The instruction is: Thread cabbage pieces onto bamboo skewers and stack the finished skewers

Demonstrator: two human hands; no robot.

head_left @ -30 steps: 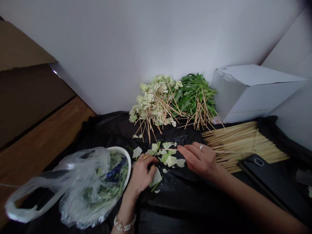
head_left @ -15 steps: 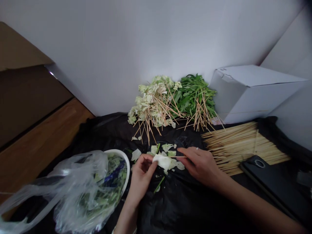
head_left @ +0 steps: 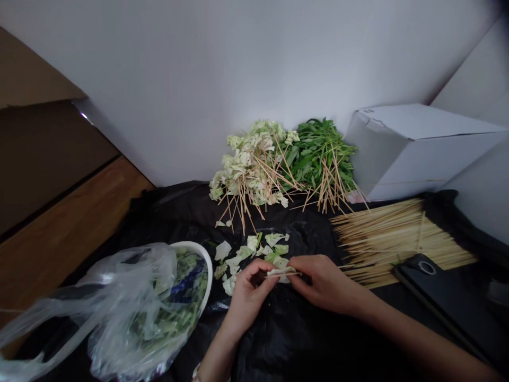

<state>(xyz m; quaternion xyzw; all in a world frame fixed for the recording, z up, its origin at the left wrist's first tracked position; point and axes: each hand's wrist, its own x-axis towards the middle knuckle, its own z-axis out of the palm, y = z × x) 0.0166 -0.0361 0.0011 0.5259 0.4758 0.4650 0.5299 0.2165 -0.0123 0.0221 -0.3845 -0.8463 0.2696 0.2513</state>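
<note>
Above the black sheet, my left hand [head_left: 249, 291] pinches the left side of a pale cabbage leaf [head_left: 281, 271]. Facing it, my right hand [head_left: 320, 280] is closed on a thin bamboo skewer [head_left: 294, 274], which runs along the leaf; its right end is hidden in my fingers. Whether my right fingers also touch the leaf I cannot tell. Just behind both hands lie loose cabbage pieces [head_left: 234, 260]. Farther back rests a pile of skewered cabbage [head_left: 254, 154], beside a pile of skewered green leaves [head_left: 312, 154].
Many bare skewers [head_left: 401, 246] lie at the right, with a dark phone [head_left: 445, 302] in front. A white box [head_left: 421, 143] stands behind them. On the left is a white bowl [head_left: 207, 276] of greens, partly covered by a clear plastic bag [head_left: 119, 297]. A cardboard box [head_left: 35, 116] stands far left.
My left hand has moved right and slightly toward me with the cabbage leaf. The hands are closer together, and the leaf now looks narrower, bunched along the skewer.
</note>
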